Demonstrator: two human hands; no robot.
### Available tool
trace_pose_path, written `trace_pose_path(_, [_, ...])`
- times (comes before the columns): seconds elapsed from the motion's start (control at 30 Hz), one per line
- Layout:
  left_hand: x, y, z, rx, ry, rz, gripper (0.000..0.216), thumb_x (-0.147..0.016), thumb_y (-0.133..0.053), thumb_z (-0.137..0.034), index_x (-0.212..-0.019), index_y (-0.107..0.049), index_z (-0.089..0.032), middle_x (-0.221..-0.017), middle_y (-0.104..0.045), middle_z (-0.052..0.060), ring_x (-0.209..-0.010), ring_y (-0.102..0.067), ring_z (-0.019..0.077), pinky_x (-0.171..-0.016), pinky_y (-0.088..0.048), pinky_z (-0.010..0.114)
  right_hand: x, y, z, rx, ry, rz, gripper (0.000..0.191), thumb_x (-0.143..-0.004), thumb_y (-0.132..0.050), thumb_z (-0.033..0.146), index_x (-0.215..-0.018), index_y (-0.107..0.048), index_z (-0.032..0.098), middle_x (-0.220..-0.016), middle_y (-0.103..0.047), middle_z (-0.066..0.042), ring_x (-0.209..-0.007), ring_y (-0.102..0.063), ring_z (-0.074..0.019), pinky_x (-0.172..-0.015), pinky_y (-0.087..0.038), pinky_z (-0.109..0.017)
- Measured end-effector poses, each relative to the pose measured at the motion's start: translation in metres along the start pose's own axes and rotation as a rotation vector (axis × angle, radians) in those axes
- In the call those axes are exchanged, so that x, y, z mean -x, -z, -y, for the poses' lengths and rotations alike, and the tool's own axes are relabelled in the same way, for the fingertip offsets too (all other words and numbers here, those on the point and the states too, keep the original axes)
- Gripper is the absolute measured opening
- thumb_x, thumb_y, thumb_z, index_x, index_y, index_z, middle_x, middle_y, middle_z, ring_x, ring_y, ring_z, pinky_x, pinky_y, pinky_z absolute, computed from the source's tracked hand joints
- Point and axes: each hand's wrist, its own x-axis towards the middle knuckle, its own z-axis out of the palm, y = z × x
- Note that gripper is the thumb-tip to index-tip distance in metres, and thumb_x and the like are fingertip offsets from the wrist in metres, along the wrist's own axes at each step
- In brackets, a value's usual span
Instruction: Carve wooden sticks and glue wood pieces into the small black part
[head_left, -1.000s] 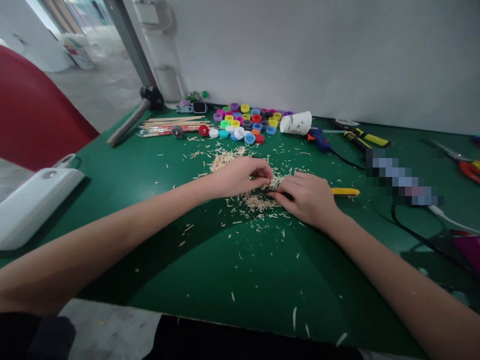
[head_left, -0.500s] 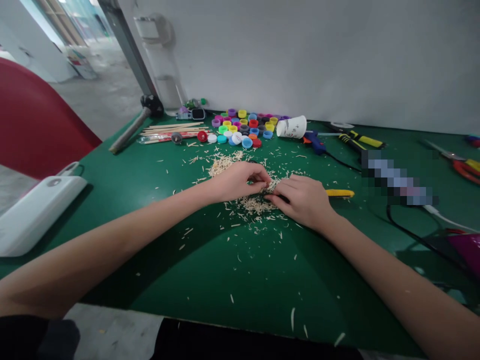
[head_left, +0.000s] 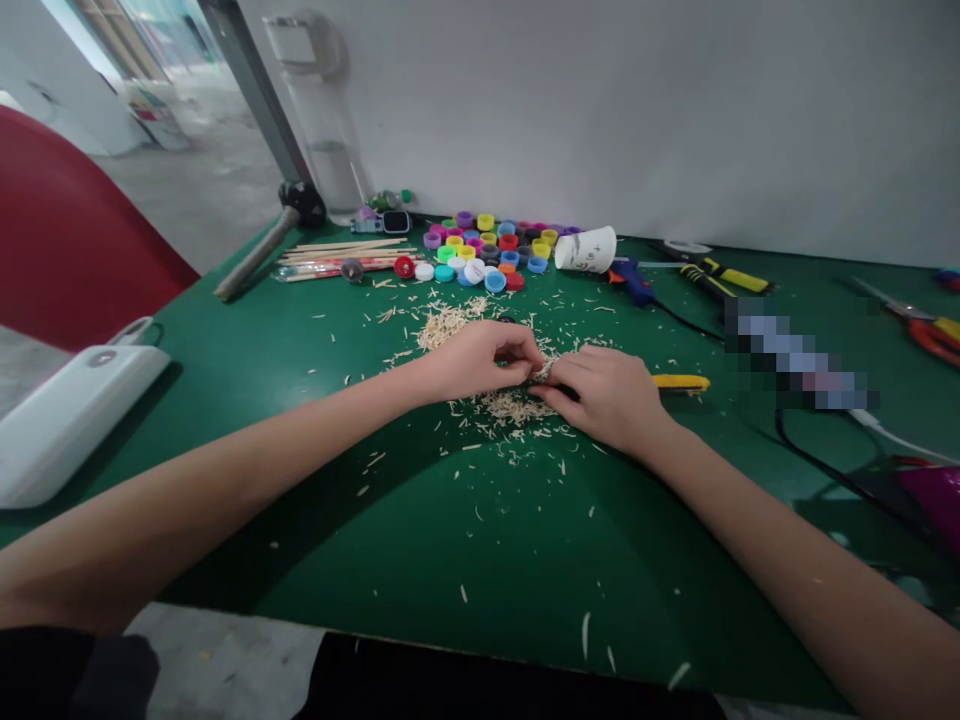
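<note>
Both my hands meet over a heap of pale wood shavings (head_left: 510, 408) in the middle of the green table (head_left: 420, 560). My left hand (head_left: 480, 358) is closed in a pinch on a small pale piece (head_left: 541, 371) held between the two hands; I cannot make out what it is. My right hand (head_left: 606, 395) is closed round a tool whose yellow end (head_left: 681, 382) sticks out to the right; its working tip is hidden under the fingers, against the pinched piece.
Coloured bottle caps (head_left: 487, 250) lie at the back, beside wooden sticks (head_left: 341, 250) and a tipped white paper cup (head_left: 589, 249). A blue glue gun (head_left: 631, 281), yellow-handled tools (head_left: 731, 277), red scissors (head_left: 930, 335) and cables are on the right. A white device (head_left: 67, 410) sits left.
The hands stay together over the shavings with only small finger movements. The view has shifted slightly.
</note>
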Motion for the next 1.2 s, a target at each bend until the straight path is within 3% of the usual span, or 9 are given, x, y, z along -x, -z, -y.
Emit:
trace_pose_path(0.33, [0.001, 0.001, 0.001, 0.057, 0.01, -0.001, 0.016, -0.078, -0.057, -0.024, -0.091, -0.063, -0.016, -0.09, -0.07, 0.004, -0.084, -0.065, 0.0128, -0.078, -0.051, 0.025, -0.002, 0.003, 0.001, -0.039, -0.008, 0.005, 0.03, -0.089, -0.048, 0.041, -0.072, -0.06, 0.02, -0.066, -0.062, -0.001, -0.066, -0.049, -0.0154, -0.059, -0.027, -0.029])
trace_pose_path(0.53, [-0.002, 0.01, -0.001, 0.393, 0.1, -0.141, 0.029, -0.079, -0.064, -0.03, -0.103, -0.054, -0.016, -0.09, -0.07, 0.007, -0.089, -0.067, 0.0163, -0.082, -0.052, 0.03, 0.002, 0.02, 0.0, -0.247, -0.093, 0.073, 0.027, -0.086, -0.051, 0.041, -0.07, -0.058, 0.021, -0.065, -0.061, 0.0, -0.066, -0.049, -0.0154, -0.07, -0.03, -0.034])
trace_pose_path(0.73, [0.001, 0.008, -0.017, 0.705, 0.139, -0.148, 0.032, -0.079, -0.068, -0.025, -0.105, -0.052, -0.017, -0.095, -0.069, 0.006, -0.083, -0.067, 0.0135, -0.083, -0.053, 0.031, 0.002, 0.034, 0.01, -0.513, -0.293, -0.131, 0.01, -0.084, -0.053, 0.027, -0.084, -0.061, 0.021, -0.077, -0.064, -0.002, -0.072, -0.056, -0.0155, -0.068, -0.041, -0.032])
trace_pose_path(0.87, [0.004, 0.001, -0.024, 0.824, 0.118, -0.171, 0.028, -0.079, -0.068, -0.022, -0.103, -0.055, -0.017, -0.092, -0.069, 0.003, -0.086, -0.067, 0.0142, -0.082, -0.054, 0.031, 0.0, 0.042, 0.025, -0.674, -0.364, -0.164, 0.009, -0.083, -0.055, 0.025, -0.088, -0.062, 0.021, -0.08, -0.065, -0.003, -0.07, -0.059, -0.0146, -0.058, -0.046, -0.028])
trace_pose_path(1.2, [0.006, -0.003, -0.03, 0.796, 0.138, -0.217, 0.027, -0.079, -0.067, -0.027, -0.102, -0.054, -0.019, -0.092, -0.07, 0.003, -0.091, -0.067, 0.015, -0.082, -0.054, 0.029, -0.003, 0.048, 0.036, -0.698, -0.415, -0.227, 0.006, -0.081, -0.057, 0.023, -0.077, -0.061, 0.022, -0.071, -0.063, 0.0, -0.062, -0.056, -0.0124, -0.053, -0.043, -0.026])
